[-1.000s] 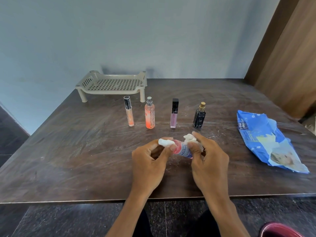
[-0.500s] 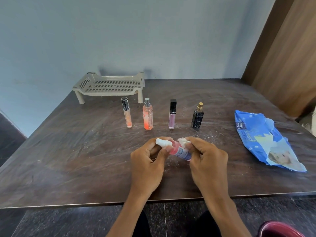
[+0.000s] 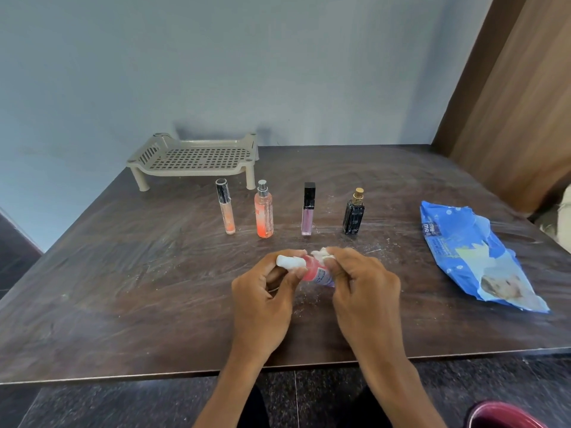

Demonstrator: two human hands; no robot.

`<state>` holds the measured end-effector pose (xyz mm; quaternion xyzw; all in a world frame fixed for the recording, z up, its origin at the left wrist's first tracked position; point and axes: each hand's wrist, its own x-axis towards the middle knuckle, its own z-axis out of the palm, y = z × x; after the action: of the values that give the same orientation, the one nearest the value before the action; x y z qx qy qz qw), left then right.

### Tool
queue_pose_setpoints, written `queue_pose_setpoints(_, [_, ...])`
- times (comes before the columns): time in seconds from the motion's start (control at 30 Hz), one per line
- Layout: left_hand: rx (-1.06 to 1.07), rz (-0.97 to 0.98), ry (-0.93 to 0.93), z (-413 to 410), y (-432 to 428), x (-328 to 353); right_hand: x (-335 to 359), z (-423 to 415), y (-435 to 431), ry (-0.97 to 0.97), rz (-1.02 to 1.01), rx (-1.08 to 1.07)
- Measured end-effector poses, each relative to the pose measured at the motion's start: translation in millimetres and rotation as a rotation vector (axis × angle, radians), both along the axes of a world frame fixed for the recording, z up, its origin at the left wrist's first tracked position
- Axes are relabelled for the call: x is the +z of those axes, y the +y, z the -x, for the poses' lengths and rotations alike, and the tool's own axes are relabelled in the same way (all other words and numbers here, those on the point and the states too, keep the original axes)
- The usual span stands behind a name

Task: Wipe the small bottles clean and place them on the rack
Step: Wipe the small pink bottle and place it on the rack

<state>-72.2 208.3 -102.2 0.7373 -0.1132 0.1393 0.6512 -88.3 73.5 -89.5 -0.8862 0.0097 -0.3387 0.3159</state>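
Observation:
My left hand pinches the white cap end of a small pink bottle held sideways above the table. My right hand grips a crumpled white wipe pressed against the bottle's body. Behind them several small bottles stand upright in a row: a clear tube with peach liquid, an orange spray bottle, a lilac tube with a black cap and a dark bottle with a gold top. The beige perforated rack stands bare at the back left.
A blue pack of wet wipes lies on the right of the dark wooden table. A wooden panel rises at the far right. A dark red object shows at the bottom right corner, below the table edge.
My right hand has slid the wipe leftward along the pink bottle, toward the cap. The left hand keeps its hold on the cap end.

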Motion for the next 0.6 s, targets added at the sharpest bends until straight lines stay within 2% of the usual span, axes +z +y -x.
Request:
queue_pose_setpoints(0.17, [-0.009, 0.039, 0.037, 1, 1, 0, -1, 1, 9, -0.083, -0.001, 0.031])
queue_pose_setpoints(0.37, [-0.022, 0.036, 0.055, -2, 1, -3, -10, -3, -11, 0.022, -0.007, -0.041])
queue_pose_setpoints(0.6, [-0.01, 0.025, 0.047, -1, 0, 1, 3, 3, 24, -0.077, -0.016, 0.035])
